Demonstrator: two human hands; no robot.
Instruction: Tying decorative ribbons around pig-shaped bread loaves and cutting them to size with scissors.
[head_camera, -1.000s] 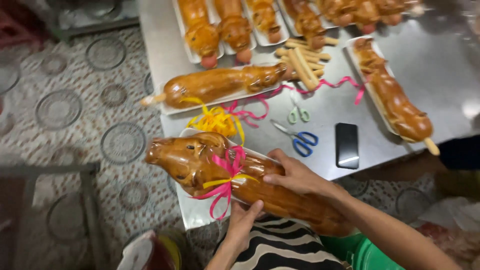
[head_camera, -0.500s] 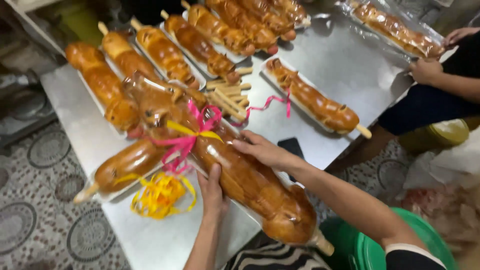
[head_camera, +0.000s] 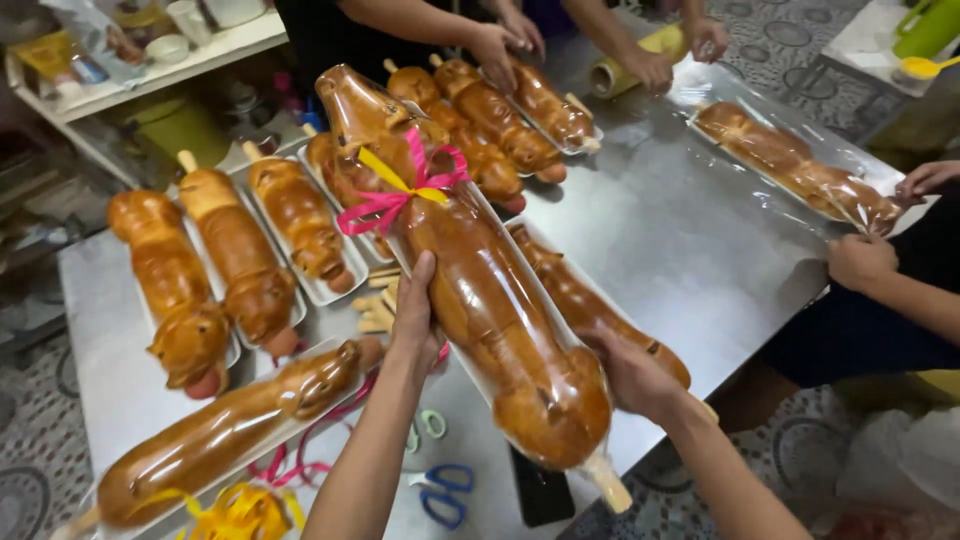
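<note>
I see a steel table (head_camera: 690, 240) filling most of the view, loaded with glazed pig-shaped roasts on white trays. The biggest thing in hand is a wrapped roast pig (head_camera: 480, 290), sealed in clear film, held above the table's near edge, its snout pointing toward the far side and its skewer end toward me. A pink and yellow ribbon bow (head_camera: 400, 190) is tied round its neck. My left hand (head_camera: 415, 320) grips the pig's left flank at mid-body, fingers curled up along the film. My right hand (head_camera: 630, 375) is closed against the right flank near the rump, partly under it. So the pig lies between both hands, carried by them.

Beneath it, another tray pig (head_camera: 590, 305) rests on the table. By the near left corner lies a long roast (head_camera: 220, 435) with pink ribbon strands (head_camera: 300, 465) and a yellow ribbon pile (head_camera: 240, 512) beside it. Blue scissors (head_camera: 445, 495) lie at the near edge. Other people's hands work at the far and right edges.
</note>
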